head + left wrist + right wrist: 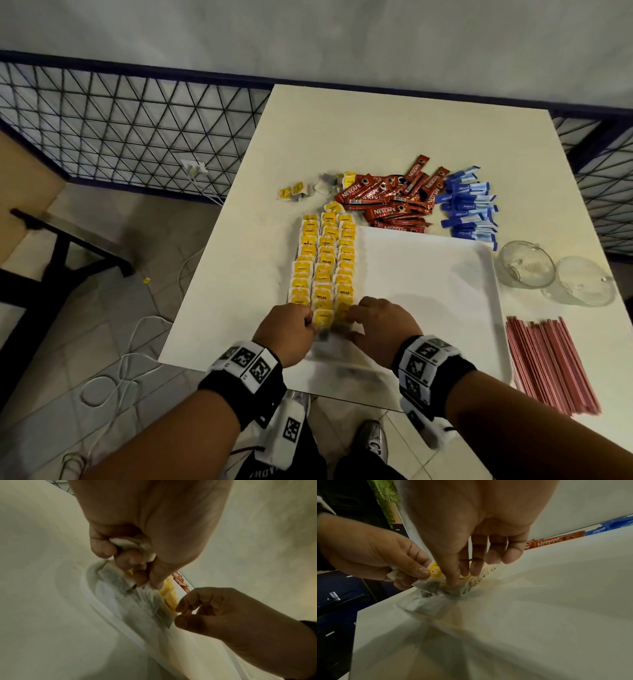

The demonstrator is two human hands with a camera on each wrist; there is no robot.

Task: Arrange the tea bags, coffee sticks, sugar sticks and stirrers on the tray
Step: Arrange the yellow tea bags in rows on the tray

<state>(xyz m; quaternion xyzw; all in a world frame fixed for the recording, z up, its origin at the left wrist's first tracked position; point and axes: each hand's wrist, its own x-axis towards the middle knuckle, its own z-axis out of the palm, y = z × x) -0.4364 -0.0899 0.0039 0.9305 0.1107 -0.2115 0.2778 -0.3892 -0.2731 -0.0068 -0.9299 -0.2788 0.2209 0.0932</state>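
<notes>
A white tray (428, 291) lies on the white table (342, 137). Three rows of tea bags with yellow tags (323, 263) fill its left side. At the near end of the rows, my left hand (310, 323) pinches a tea bag (118, 580) between thumb and finger and keeps a spare bag (133, 545) curled in its palm. The same left hand (412, 572) shows in the right wrist view, at a yellow tag (435, 572). My right hand (354, 318) rests straight fingertips (476, 572) on the near tea bags of the right row.
Red coffee sticks (394, 202) and blue sugar sticks (469, 209) lie heaped beyond the tray. A few loose tea bags (294, 192) sit at the far left. Two glass cups (525, 267) stand right of the tray, with red stirrers (548, 363) near the front right edge.
</notes>
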